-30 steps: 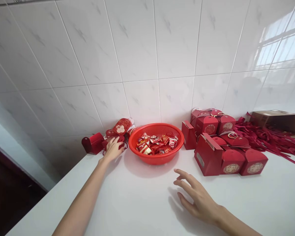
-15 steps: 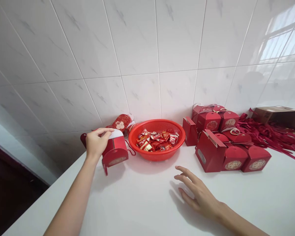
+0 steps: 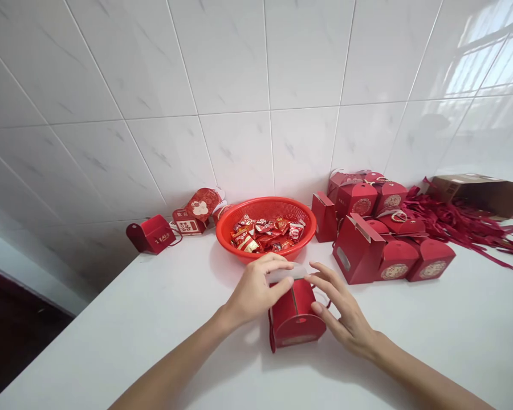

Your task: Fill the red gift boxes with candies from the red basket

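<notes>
A red candy gift box (image 3: 297, 319) with a rounded front flap stands in front of me, a white flap raised at its back. My left hand (image 3: 259, 287) grips it by the back left of its top, thumb near the white flap. On the other side, my right hand (image 3: 340, 313) has its fingers stretched and apart, close against the box's right edge; whether they touch it I cannot tell. A red cord shows at the box's right side. Just behind stands a red plastic basket (image 3: 224, 242) with wrapped candies (image 3: 267, 233) in it.
A small dark red box (image 3: 154, 234) and patterned boxes (image 3: 194, 213) stand left of the basket. Several red gift boxes (image 3: 395, 259) are grouped at the right, before a heap of dark red ribbons (image 3: 444, 213) and an open cardboard box (image 3: 474, 193). A tiled wall (image 3: 239, 85) bounds the white table.
My left hand has carried the red gift box from left of the basket to the front middle. My right hand has come up beside the box's right side. The view has shifted slightly.
</notes>
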Demonstrator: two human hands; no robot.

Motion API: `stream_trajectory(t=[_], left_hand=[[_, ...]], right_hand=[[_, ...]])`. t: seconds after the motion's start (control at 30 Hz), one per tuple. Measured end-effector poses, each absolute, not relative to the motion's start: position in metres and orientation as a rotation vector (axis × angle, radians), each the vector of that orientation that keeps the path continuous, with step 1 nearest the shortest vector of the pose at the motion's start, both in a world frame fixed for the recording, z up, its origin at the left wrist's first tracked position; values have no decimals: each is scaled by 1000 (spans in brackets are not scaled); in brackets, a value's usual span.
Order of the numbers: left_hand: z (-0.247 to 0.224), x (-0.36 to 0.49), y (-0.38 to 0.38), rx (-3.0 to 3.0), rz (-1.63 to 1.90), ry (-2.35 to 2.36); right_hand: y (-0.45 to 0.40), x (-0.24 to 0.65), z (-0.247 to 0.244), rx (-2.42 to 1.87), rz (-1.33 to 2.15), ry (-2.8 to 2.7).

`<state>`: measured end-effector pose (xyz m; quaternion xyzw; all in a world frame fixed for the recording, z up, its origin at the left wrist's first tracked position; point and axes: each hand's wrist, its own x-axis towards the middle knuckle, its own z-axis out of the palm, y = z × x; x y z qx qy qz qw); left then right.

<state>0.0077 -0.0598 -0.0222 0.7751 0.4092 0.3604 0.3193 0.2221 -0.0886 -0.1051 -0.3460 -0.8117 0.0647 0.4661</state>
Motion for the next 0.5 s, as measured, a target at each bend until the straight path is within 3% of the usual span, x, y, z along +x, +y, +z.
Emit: stream_trajectory(t=[0.3, 0.5], left_hand=[[-30, 11, -68, 2153, 669, 1156], [-20, -9, -55, 1875, 591, 1002]], right_hand=[[-88, 226, -101, -802, 341, -2207], [-92, 225, -87, -839, 697, -2191]])
